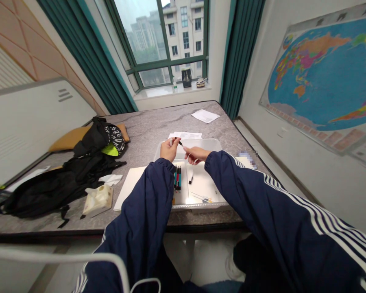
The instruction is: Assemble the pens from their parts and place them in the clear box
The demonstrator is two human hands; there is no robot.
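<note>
My left hand (169,149) is closed around a pen (179,142) whose dark tip points right. My right hand (196,154) is closed in a pinch just right of that tip; what it holds is too small to make out. Both hands hover over a clear plastic tray (201,143). In the tray below my wrists lie three pens (177,178) side by side, a small dark cap (190,179) and thin refill-like pieces (201,197). Both arms wear navy sleeves with white stripes.
A black backpack (57,183) and dark clothing lie on the left of the grey surface (149,126). A tissue pack (98,198) sits near the front edge. Papers (205,115) lie further back. A window and a world map (326,77) lie beyond.
</note>
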